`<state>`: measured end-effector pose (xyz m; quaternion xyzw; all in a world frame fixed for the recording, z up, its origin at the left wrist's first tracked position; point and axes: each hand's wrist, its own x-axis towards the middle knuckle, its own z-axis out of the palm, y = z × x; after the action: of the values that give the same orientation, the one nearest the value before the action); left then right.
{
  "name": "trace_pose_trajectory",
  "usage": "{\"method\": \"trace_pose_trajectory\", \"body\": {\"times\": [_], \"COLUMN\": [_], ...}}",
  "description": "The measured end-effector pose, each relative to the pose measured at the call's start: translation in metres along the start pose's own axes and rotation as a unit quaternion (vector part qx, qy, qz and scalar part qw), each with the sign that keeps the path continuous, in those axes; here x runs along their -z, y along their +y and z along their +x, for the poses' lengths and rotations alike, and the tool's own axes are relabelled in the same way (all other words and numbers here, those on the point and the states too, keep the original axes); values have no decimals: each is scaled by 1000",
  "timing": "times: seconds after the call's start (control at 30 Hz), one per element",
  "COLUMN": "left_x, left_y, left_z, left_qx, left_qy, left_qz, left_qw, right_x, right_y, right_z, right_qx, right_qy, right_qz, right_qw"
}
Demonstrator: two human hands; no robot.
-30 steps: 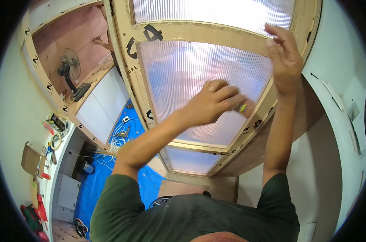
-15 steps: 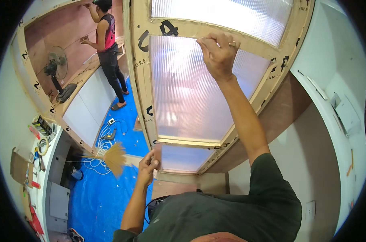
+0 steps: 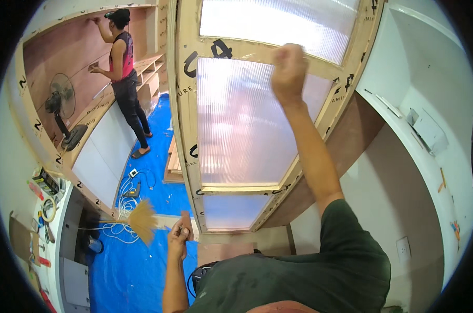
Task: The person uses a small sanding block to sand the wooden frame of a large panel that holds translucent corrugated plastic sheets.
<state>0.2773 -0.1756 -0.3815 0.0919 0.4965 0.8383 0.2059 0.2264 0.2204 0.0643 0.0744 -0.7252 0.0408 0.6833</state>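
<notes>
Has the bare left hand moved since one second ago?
Yes, the left hand went from over the ribbed translucent middle panel to its lower left.

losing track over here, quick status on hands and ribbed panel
Left hand low, gripping flat brown piece. Right hand raised near ribbed panel, blurred, contact unclear. In the way: right forearm, covering part of panel.

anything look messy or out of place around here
Yes, the white cable on the blue floor sheet: it lies in a loose tangle of loops instead of a neat coil, which looks untidy on a walkway. A few small pale scraps also dot the sheet. I see no clear spill or breakage.
</notes>
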Motion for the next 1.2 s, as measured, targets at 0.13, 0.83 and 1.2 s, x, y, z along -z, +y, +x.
{"method": "trace_pose_trajectory", "body": {"times": [0.13, 0.83, 1.2], "left_x": [2, 48, 76], "left_y": [-3, -8, -15], "left_z": [0, -12, -17], "left_qx": [19, -8, 20], "left_qy": [-16, 33, 71], "left_qz": [-15, -20, -26], "left_qw": [1000, 999, 997], "right_x": [11, -80, -21], "right_y": [14, -54, 17], "right_z": [-5, -58, 25], "right_qx": [13, 46, 277], "right_qy": [-41, -36, -124], "right_qz": [3, 164, -66], "right_qw": [999, 985, 951]}}
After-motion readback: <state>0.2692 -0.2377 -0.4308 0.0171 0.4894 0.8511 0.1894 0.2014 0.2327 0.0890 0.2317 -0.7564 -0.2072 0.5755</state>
